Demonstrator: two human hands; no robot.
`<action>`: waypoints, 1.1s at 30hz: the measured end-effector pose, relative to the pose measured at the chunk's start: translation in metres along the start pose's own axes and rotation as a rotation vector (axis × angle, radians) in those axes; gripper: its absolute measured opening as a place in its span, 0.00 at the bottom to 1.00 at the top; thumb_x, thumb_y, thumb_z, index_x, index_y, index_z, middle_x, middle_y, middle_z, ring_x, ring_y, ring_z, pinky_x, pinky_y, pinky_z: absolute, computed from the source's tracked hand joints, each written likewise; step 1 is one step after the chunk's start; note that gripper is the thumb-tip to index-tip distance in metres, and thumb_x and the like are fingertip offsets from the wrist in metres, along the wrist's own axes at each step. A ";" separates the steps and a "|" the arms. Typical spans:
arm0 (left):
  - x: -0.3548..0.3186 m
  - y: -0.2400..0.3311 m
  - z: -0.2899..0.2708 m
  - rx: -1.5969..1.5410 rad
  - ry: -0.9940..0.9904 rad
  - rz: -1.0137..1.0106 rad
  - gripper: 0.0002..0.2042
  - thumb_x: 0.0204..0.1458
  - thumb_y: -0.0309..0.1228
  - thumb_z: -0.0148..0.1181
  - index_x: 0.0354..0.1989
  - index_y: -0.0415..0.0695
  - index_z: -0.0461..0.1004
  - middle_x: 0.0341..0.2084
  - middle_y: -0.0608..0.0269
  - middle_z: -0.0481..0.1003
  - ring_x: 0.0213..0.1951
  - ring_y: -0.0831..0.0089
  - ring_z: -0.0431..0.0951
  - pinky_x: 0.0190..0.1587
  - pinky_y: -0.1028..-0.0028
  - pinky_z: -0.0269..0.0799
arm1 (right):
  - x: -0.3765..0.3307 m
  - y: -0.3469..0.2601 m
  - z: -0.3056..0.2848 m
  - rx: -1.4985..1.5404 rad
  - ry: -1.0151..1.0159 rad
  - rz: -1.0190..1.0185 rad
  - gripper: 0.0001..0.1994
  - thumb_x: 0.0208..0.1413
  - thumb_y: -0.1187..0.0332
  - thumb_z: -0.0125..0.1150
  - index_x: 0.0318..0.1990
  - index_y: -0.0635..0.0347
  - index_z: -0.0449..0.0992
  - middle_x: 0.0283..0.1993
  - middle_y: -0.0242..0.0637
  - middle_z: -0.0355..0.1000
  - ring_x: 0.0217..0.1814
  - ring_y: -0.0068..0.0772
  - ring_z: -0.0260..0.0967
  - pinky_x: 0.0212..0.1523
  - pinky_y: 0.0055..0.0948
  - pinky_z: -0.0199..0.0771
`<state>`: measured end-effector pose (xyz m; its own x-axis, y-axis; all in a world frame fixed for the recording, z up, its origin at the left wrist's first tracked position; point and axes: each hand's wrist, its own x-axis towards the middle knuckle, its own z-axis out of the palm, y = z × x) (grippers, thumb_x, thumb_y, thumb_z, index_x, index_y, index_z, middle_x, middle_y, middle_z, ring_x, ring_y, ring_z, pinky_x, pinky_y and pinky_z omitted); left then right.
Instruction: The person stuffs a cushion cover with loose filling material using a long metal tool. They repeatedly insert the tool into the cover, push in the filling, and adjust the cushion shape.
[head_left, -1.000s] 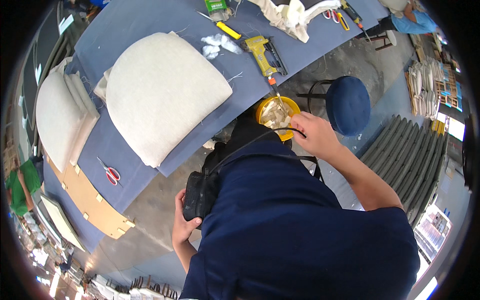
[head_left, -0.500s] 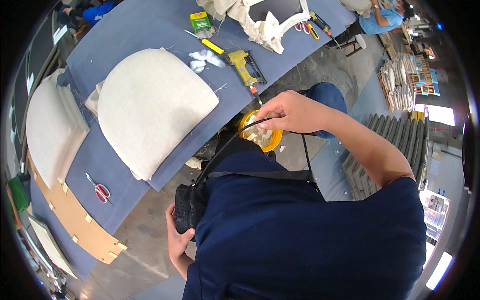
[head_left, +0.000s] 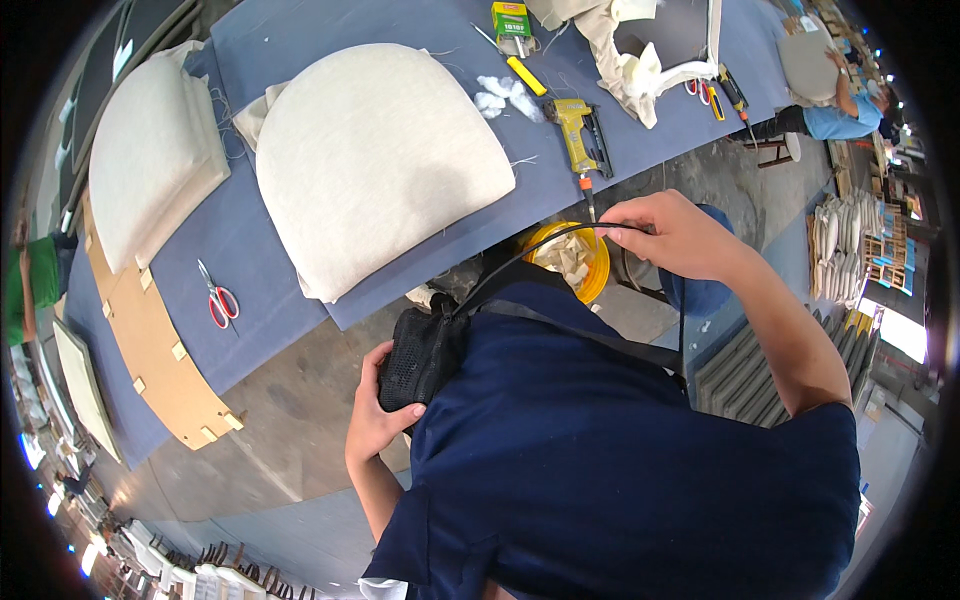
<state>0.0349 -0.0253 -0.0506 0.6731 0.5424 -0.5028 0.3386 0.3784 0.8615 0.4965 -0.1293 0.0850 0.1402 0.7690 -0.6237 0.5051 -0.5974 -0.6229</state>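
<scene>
Black mesh pouch bag (head_left: 425, 350) with a thin black shoulder strap (head_left: 540, 255) hangs at the person's left hip, against the navy shirt (head_left: 620, 450). The left hand (head_left: 375, 420) cups the pouch from beneath, fingers curled around its lower edge in a loose grasp, while the right hand (head_left: 675, 235) is raised in front of the chest and pinches the strap, which runs taut from the pouch up to those fingers and then drops in a loop beside the right forearm. The bag looks soft and light — a limp fabric body that will sag and fold unless held from underneath, as it is now; the strap is slim and flexible, best taken in a pinch near its middle. Just beyond the right hand stands a round yellow plastic bucket (head_left: 590, 270) with pale scraps in it, on the concrete floor at the edge of a long blue-covered worktable (head_left: 290, 300). On that table lie a large beige upholstered seat cushion (head_left: 380, 160), a yellow pneumatic staple gun (head_left: 580, 135) and, further left, red-handled scissors (head_left: 215, 295) — well apart from both hands.
</scene>
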 end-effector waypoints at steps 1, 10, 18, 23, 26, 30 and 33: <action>0.001 0.001 -0.001 0.000 -0.005 -0.004 0.55 0.38 0.50 0.86 0.74 0.37 0.63 0.62 0.51 0.72 0.64 0.60 0.73 0.69 0.63 0.66 | -0.001 0.002 0.001 0.011 -0.004 0.005 0.13 0.73 0.67 0.61 0.56 0.66 0.83 0.34 0.35 0.78 0.35 0.19 0.65 0.39 0.27 0.71; 0.009 0.004 -0.010 0.044 -0.024 0.007 0.56 0.37 0.49 0.86 0.74 0.37 0.63 0.61 0.51 0.73 0.63 0.60 0.74 0.68 0.63 0.67 | -0.010 0.007 0.005 0.004 0.017 0.096 0.17 0.72 0.59 0.65 0.53 0.66 0.85 0.34 0.41 0.82 0.33 0.23 0.69 0.39 0.31 0.73; 0.017 0.010 -0.015 0.076 -0.054 0.035 0.55 0.37 0.48 0.86 0.74 0.37 0.63 0.61 0.51 0.73 0.63 0.60 0.74 0.68 0.63 0.67 | -0.019 0.010 0.007 -0.006 0.027 0.132 0.17 0.72 0.58 0.64 0.54 0.64 0.85 0.33 0.43 0.81 0.32 0.27 0.70 0.38 0.31 0.73; 0.022 0.007 -0.015 0.062 -0.075 0.054 0.55 0.38 0.50 0.85 0.74 0.37 0.63 0.60 0.50 0.74 0.63 0.59 0.75 0.68 0.63 0.67 | -0.022 0.023 0.012 -0.004 0.073 0.021 0.16 0.71 0.59 0.63 0.54 0.63 0.85 0.33 0.46 0.81 0.31 0.31 0.71 0.37 0.34 0.72; 0.023 0.011 -0.017 0.072 -0.081 0.048 0.55 0.38 0.50 0.85 0.74 0.37 0.63 0.60 0.50 0.74 0.63 0.59 0.75 0.68 0.63 0.67 | -0.023 0.024 0.013 -0.015 0.042 0.107 0.16 0.71 0.60 0.63 0.55 0.63 0.85 0.33 0.45 0.81 0.31 0.30 0.70 0.37 0.34 0.72; 0.023 0.013 -0.017 0.053 -0.080 0.042 0.55 0.38 0.50 0.85 0.74 0.37 0.63 0.60 0.51 0.74 0.62 0.60 0.75 0.68 0.64 0.68 | -0.024 0.026 0.016 0.029 0.043 0.120 0.16 0.71 0.60 0.63 0.55 0.62 0.85 0.32 0.43 0.80 0.30 0.28 0.68 0.36 0.33 0.71; 0.023 0.012 -0.018 0.072 -0.079 0.053 0.55 0.38 0.50 0.85 0.74 0.37 0.63 0.60 0.51 0.74 0.62 0.60 0.75 0.67 0.64 0.68 | -0.025 0.024 0.017 0.039 0.028 0.124 0.16 0.72 0.60 0.62 0.54 0.62 0.85 0.31 0.41 0.80 0.30 0.27 0.69 0.37 0.33 0.72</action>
<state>0.0426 0.0052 -0.0526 0.7401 0.4979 -0.4520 0.3458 0.2947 0.8908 0.4909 -0.1670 0.0774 0.2238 0.6947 -0.6836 0.4493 -0.6960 -0.5601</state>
